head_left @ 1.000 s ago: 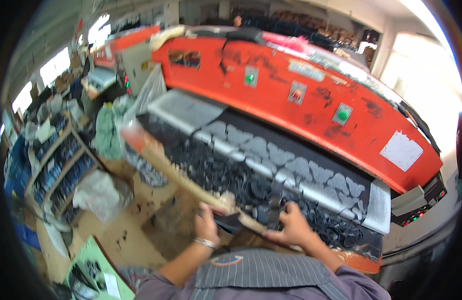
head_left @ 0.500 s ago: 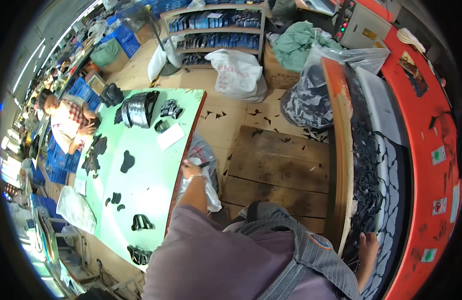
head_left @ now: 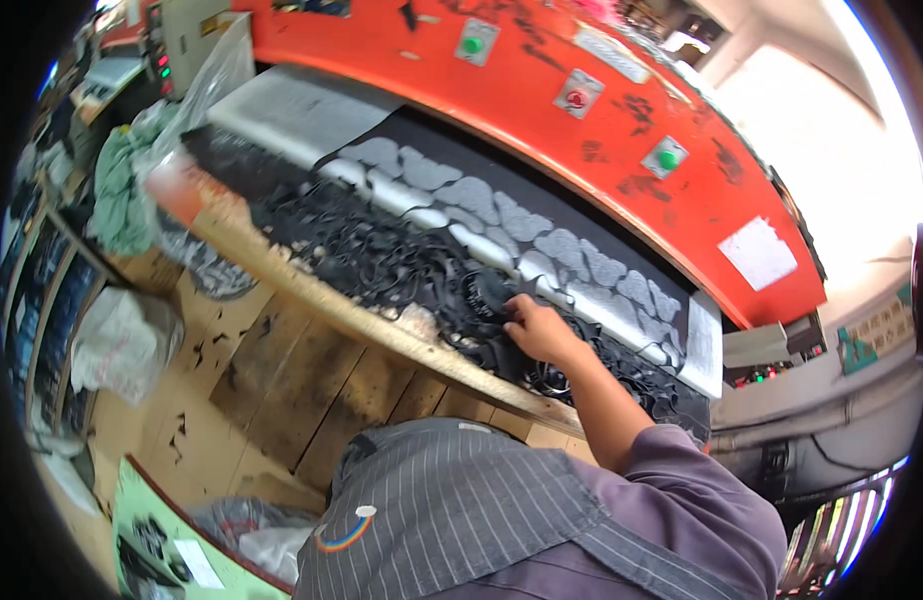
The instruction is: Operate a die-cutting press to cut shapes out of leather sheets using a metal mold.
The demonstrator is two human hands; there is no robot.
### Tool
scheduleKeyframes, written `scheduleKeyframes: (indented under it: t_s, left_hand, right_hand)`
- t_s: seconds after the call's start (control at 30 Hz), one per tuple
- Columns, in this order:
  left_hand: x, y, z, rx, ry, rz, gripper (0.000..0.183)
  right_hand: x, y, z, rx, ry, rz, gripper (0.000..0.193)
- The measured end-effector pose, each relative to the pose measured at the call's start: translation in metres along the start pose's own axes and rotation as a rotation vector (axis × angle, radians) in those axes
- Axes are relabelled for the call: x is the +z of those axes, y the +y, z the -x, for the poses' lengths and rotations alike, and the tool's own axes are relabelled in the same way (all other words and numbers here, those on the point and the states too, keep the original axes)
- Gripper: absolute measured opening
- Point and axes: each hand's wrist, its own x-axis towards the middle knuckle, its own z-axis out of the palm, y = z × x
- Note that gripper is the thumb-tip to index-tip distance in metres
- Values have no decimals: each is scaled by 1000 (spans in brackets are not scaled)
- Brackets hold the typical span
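Observation:
My right hand (head_left: 530,328) reaches over the long trough of the red machine, its fingers curled closed at the edge of a black rounded piece (head_left: 487,296) with pale marks. Tangled black offcut strips (head_left: 382,245) lie all around that piece and beneath my hand. Just beyond them, a black sheet (head_left: 502,180) on the machine bed carries many grey rounded shapes (head_left: 472,200), which look like gaps cut through it. My left hand is out of view.
A worn wooden rail (head_left: 312,290) edges the trough on my side. The red machine body (head_left: 542,110) with green and red buttons rises behind. Wooden boards (head_left: 312,390) cover the floor; a white sack (head_left: 127,340) and a green table (head_left: 147,540) stand to the left.
My view has swung right from the green table to the red machine. My left hand, earlier at the table's edge, has left view. My right hand now touches a black piece among the offcuts.

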Motion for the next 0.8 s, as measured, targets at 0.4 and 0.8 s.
scheduleKeyframes:
  t_s: [0.4, 0.8]
  left_hand:
    - [-2, 146, -32, 560, -361, 447, 48]
    - [-1, 311, 174, 1228, -916, 379, 41]
  right_hand:
    - [43, -54, -73, 16, 193, -50, 44]
    - [-29, 111, 29, 178, 735, -1332, 57]
